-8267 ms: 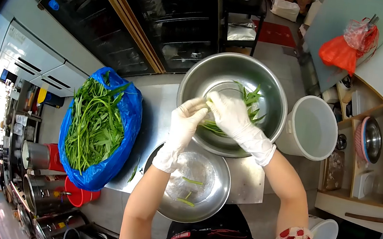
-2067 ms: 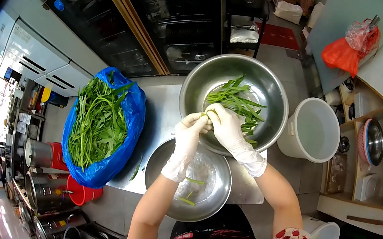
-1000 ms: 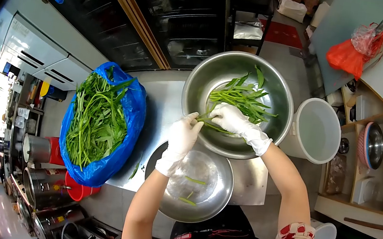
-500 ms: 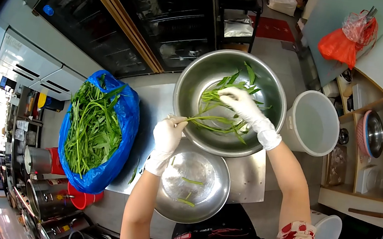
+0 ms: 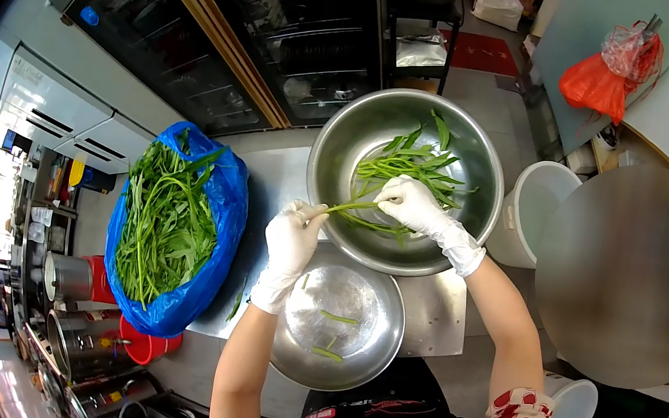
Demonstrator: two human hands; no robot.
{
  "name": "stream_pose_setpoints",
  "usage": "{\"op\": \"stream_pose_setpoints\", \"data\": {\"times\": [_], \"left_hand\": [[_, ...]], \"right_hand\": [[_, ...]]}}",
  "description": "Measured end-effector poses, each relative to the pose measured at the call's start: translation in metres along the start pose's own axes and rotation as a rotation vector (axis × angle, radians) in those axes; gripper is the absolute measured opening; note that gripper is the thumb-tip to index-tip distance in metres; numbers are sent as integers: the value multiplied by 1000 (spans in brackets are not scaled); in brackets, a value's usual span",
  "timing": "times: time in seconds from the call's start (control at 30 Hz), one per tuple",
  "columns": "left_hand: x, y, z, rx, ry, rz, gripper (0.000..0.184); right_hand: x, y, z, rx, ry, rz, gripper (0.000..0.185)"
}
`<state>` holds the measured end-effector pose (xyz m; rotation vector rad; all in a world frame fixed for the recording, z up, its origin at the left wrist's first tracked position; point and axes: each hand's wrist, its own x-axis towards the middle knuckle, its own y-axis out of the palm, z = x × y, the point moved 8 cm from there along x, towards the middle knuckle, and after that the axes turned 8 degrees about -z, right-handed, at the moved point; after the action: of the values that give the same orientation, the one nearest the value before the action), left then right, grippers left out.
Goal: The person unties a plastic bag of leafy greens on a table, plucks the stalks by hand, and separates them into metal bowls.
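Both my hands wear white gloves. My left hand (image 5: 293,233) pinches the end of a green water spinach stem (image 5: 350,206) at the near left rim of the large steel basin (image 5: 321,164). Over the basin, my right hand (image 5: 417,207) is closed on the same stem farther along. More water spinach (image 5: 406,163) lies inside the basin, leaves toward the far right. Below my hands sits a shallower steel bowl (image 5: 377,328) holding a few short cut stem pieces (image 5: 338,318). Left of it, a blue plastic bag (image 5: 231,219) is heaped with leafy water spinach (image 5: 167,227).
The bowls and bag rest on a metal table (image 5: 440,311). A white bucket (image 5: 508,222) stands right of the basin. Black glass-door cabinets (image 5: 293,21) are beyond. A red bag (image 5: 596,82) hangs upper right. A blurred round patch covers the right-hand shelves.
My right hand has moved nearer and slightly left, from above the greens onto the stem my left hand holds. A blurred patch now covers the right side.
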<state>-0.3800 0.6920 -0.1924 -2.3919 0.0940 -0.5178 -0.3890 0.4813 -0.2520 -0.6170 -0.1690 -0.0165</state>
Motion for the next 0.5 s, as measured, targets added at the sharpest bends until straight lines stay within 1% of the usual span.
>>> {"op": "stream_pose_setpoints", "data": {"times": [0.13,0.23,0.27,0.3,0.37,0.4,0.43,0.5], "left_hand": [[-4,2,-9,13,116,4,13],[-7,3,-12,23,146,-13,12],[-7,3,-13,39,139,-18,12],[-7,2,-13,56,131,-24,12],[-5,0,-15,55,170,-26,11],[-5,-1,-15,56,184,-29,10],[-6,1,-15,55,183,-18,10],[-5,10,-24,50,188,11,10]], "right_hand": [[-3,1,-12,156,107,-75,14],[-9,3,-31,470,391,-97,12],[-15,-4,-37,565,565,-138,10],[-19,-16,-44,593,644,-201,10],[-18,-25,-75,640,640,-339,10],[-10,-29,-72,585,412,-356,14],[-7,-27,-58,547,351,-306,15],[3,-29,0,472,233,-217,17]]}}
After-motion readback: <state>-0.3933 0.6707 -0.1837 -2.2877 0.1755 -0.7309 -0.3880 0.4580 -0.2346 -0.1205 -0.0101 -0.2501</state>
